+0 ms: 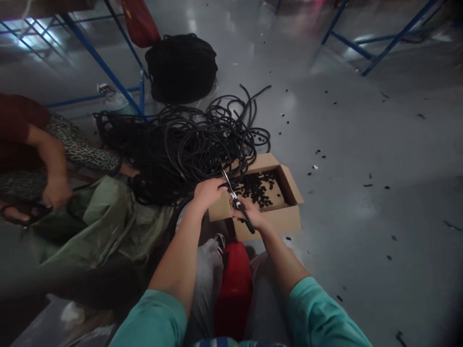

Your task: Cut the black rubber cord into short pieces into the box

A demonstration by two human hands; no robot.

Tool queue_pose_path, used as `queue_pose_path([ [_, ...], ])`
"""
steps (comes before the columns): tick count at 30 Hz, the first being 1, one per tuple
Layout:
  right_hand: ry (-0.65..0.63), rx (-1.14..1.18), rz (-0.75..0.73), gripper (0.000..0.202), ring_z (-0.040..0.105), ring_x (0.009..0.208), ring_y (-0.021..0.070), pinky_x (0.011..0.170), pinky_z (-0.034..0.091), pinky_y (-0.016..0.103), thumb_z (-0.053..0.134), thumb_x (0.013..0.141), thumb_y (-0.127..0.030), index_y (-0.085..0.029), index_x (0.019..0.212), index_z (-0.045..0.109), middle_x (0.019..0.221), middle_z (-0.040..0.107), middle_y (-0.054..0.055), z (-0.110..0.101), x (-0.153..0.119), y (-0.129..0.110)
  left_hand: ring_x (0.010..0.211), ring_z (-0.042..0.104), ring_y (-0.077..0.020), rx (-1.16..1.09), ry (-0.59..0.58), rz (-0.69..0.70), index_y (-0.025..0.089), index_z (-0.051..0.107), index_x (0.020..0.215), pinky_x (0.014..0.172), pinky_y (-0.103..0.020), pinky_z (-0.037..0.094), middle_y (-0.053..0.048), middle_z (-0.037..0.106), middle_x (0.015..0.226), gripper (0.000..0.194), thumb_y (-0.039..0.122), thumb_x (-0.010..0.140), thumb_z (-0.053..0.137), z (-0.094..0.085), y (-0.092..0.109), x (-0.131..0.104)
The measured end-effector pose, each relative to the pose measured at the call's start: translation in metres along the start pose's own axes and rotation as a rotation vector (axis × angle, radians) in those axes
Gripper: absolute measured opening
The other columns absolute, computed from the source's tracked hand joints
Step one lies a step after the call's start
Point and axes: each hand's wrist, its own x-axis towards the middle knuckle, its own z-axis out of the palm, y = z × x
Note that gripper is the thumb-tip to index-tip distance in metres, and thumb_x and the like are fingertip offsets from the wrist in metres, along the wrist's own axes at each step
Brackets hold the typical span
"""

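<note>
My right hand point(252, 215) is wrapped round a pair of shears point(239, 206) with silver blades and black-and-white handles. The blades point up and to the left, over the near left part of an open cardboard box point(271, 218). Beside the blades, the fingers of my left hand point(209, 193) are closed on a black cord whose end reaches the shears. Many short black cut pieces point(255, 187) lie inside the box. Behind my left hand a large tangled heap of black cord point(188, 140) spreads on the floor and touches the box.
A red stool point(235, 284) is between my legs. At left a person's hand point(57, 192) is by a green cloth sack point(115, 217). A black bundle point(183, 67), a red bag point(140, 21) and blue table legs point(97, 53) stand beyond. Black scraps dot the grey floor point(361, 207).
</note>
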Motion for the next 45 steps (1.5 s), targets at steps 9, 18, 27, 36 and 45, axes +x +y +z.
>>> queue_pose_path([
  [9, 0.084, 0.031, 0.020, 0.041, 0.037, 0.038, 0.0057, 0.037, 0.029, 0.022, 0.064, 0.053, -0.032, -0.016, 0.087, 0.049, 0.054, 0.042, -0.009, 0.002, 0.003, 0.000, 0.103, 0.057, -0.0195, -0.145, 0.056, -0.007, 0.022, 0.060, 0.105, 0.086, -0.029, 0.043, -0.004, 0.064, 0.110, 0.031, 0.031, 0.079, 0.047, 0.008, -0.005, 0.004],
  [18, 0.129, 0.064, -0.024, 0.045, 0.044, 0.057, 0.0086, 0.053, 0.036, 0.022, 0.066, 0.050, -0.025, -0.018, 0.092, 0.050, 0.064, 0.048, -0.006, -0.005, 0.002, 0.005, 0.092, 0.059, -0.0181, -0.311, 0.092, 0.017, 0.021, 0.061, 0.092, 0.082, -0.030, 0.044, -0.003, 0.067, 0.098, 0.021, 0.028, 0.074, 0.055, 0.016, 0.000, 0.010],
  [27, 0.060, 0.073, 0.020, 0.041, 0.041, 0.047, 0.0080, 0.045, 0.032, 0.022, 0.060, 0.052, -0.027, -0.017, 0.090, 0.049, 0.056, 0.045, -0.007, -0.012, -0.005, 0.001, 0.093, 0.059, -0.0181, -0.389, 0.013, 0.055, 0.019, 0.065, 0.097, 0.084, -0.030, 0.044, -0.004, 0.067, 0.101, 0.027, 0.028, 0.075, 0.053, 0.023, -0.006, 0.020],
  [36, 0.155, 0.142, 0.066, 0.041, 0.036, 0.032, 0.0076, 0.035, 0.027, 0.021, 0.059, 0.050, -0.029, -0.015, 0.088, 0.051, 0.039, 0.039, -0.011, -0.011, -0.008, 0.004, 0.094, 0.060, -0.0188, -0.344, 0.019, 0.062, 0.019, 0.066, 0.099, 0.082, -0.029, 0.044, -0.006, 0.067, 0.102, 0.029, 0.028, 0.076, 0.052, 0.026, 0.001, 0.024],
  [45, 0.231, 0.152, 0.161, 0.038, 0.036, 0.033, 0.0072, 0.035, 0.027, 0.019, 0.059, 0.048, -0.025, -0.017, 0.085, 0.052, 0.037, 0.039, -0.011, -0.021, -0.021, 0.015, 0.098, 0.057, -0.0184, -0.212, -0.045, 0.069, 0.021, 0.067, 0.096, 0.083, -0.028, 0.042, -0.005, 0.066, 0.104, 0.027, 0.030, 0.077, 0.049, 0.040, 0.017, 0.028],
])
